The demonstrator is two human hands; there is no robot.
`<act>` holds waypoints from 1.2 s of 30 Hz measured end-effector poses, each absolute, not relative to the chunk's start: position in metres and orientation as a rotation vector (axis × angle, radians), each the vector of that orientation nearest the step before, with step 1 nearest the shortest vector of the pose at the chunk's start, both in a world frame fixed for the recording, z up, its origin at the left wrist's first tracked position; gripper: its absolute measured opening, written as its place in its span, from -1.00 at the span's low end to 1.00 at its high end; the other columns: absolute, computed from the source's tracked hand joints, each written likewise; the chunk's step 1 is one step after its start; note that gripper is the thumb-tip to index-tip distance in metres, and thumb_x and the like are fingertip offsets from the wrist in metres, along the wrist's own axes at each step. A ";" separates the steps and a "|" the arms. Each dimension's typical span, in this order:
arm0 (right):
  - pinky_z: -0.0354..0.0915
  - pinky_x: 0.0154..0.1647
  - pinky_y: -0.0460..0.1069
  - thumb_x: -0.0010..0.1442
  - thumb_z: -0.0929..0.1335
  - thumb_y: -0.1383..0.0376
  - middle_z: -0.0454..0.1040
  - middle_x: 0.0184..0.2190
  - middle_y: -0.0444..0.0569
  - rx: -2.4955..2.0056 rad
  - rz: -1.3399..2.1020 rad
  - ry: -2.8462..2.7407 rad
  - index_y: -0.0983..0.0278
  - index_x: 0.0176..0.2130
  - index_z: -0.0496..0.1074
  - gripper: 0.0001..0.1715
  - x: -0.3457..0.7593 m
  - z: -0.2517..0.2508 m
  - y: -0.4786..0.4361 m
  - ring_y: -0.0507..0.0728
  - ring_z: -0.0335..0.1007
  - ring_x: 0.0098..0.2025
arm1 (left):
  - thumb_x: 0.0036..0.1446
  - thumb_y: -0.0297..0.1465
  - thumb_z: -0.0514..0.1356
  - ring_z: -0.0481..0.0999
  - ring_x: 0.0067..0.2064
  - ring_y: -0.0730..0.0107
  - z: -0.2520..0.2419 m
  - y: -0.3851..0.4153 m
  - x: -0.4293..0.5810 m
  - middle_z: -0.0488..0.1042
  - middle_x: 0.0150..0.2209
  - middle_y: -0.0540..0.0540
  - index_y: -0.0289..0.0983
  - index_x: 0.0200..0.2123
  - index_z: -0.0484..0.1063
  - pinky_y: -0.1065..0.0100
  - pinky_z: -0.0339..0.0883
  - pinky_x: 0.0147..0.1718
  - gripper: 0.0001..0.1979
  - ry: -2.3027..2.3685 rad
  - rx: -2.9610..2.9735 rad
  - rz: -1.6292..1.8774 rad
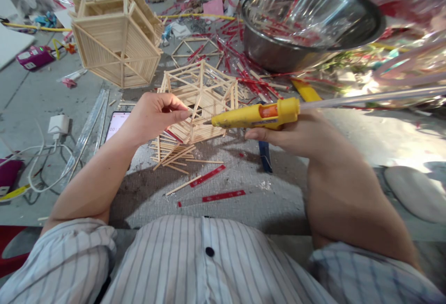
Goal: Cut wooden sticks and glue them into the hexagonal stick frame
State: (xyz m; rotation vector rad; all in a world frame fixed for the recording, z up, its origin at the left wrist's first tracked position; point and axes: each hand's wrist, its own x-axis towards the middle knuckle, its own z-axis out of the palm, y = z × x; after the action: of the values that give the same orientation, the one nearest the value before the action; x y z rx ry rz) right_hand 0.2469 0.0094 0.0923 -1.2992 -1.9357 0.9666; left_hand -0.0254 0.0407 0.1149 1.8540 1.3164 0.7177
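Observation:
A hexagonal frame of thin wooden sticks [202,88] stands in the middle of the work surface. My left hand [153,115] is at its left front, thumb and forefinger pinched together at an upright; whatever lies between the fingertips is too small to make out. From the right, my right hand [296,132] holds a yellow glue gun [256,114], its nozzle pointing left, close to the frame's front upright and the left fingertips. A clear glue stick [369,95] runs out of the gun's back. Loose wooden sticks [174,153] lie piled below the frame.
A larger stick structure [118,39] is at the back left. A steel bowl [313,25] with wrappers sits at the back right. The phone [116,125] lies behind my left forearm, a white charger [59,125] farther left. Red wrappers [223,196] lie in front.

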 end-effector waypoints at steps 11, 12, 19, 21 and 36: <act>0.39 0.11 0.19 -0.04 0.46 -0.02 0.61 -0.16 -0.10 -1.324 0.909 -1.936 0.15 -0.13 0.58 -0.50 0.250 0.090 0.010 0.25 0.53 -0.08 | -0.03 -0.39 0.24 0.28 -0.51 0.60 0.115 0.040 -0.026 0.39 -0.56 0.04 -0.30 -0.44 0.50 0.50 0.13 -0.49 -0.90 1.325 1.838 0.690; 0.39 0.12 0.20 -0.04 0.46 -0.02 0.60 -0.16 -0.11 -1.318 0.898 -1.943 0.14 -0.13 0.58 -0.51 0.250 0.090 0.010 0.25 0.53 -0.08 | -0.03 -0.39 0.24 0.28 -0.51 0.60 0.115 0.040 -0.026 0.39 -0.57 0.04 -0.30 -0.44 0.50 0.51 0.12 -0.50 -0.90 1.325 1.836 0.690; 0.45 0.03 0.19 -0.03 0.44 -0.05 0.60 -0.18 -0.23 -1.378 0.900 -1.955 -0.05 -0.14 0.56 -0.58 0.252 0.089 0.009 0.25 0.54 -0.11 | -0.04 -0.39 0.25 0.28 -0.52 0.58 0.113 0.042 -0.027 0.36 -0.59 0.04 -0.30 -0.46 0.49 0.48 0.14 -0.50 -0.91 1.297 1.845 0.699; 0.43 0.04 0.22 -0.06 0.45 -0.06 0.61 -0.20 -0.17 -1.420 0.848 -1.928 0.02 -0.14 0.58 -0.53 0.251 0.089 0.009 0.27 0.54 -0.11 | -0.03 -0.38 0.25 0.31 -0.50 0.56 0.112 0.042 -0.027 0.36 -0.60 0.04 -0.29 -0.46 0.49 0.47 0.16 -0.48 -0.91 1.302 1.863 0.697; 0.46 0.00 0.19 -0.04 0.44 -0.05 0.60 -0.25 -0.16 -1.373 0.848 -1.930 0.08 -0.19 0.56 -0.57 0.259 0.096 0.009 0.26 0.54 -0.13 | -0.04 -0.35 0.22 0.21 -0.57 0.60 0.127 0.046 -0.012 0.33 -0.63 0.06 -0.30 -0.53 0.50 0.47 0.03 -0.53 -0.86 1.319 2.047 0.522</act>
State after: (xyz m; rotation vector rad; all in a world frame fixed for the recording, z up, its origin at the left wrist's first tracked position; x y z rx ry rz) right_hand 0.2587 0.0089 0.0956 -1.3728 -1.9297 0.8477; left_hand -0.0122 0.0458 0.1270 2.0466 1.3190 0.5225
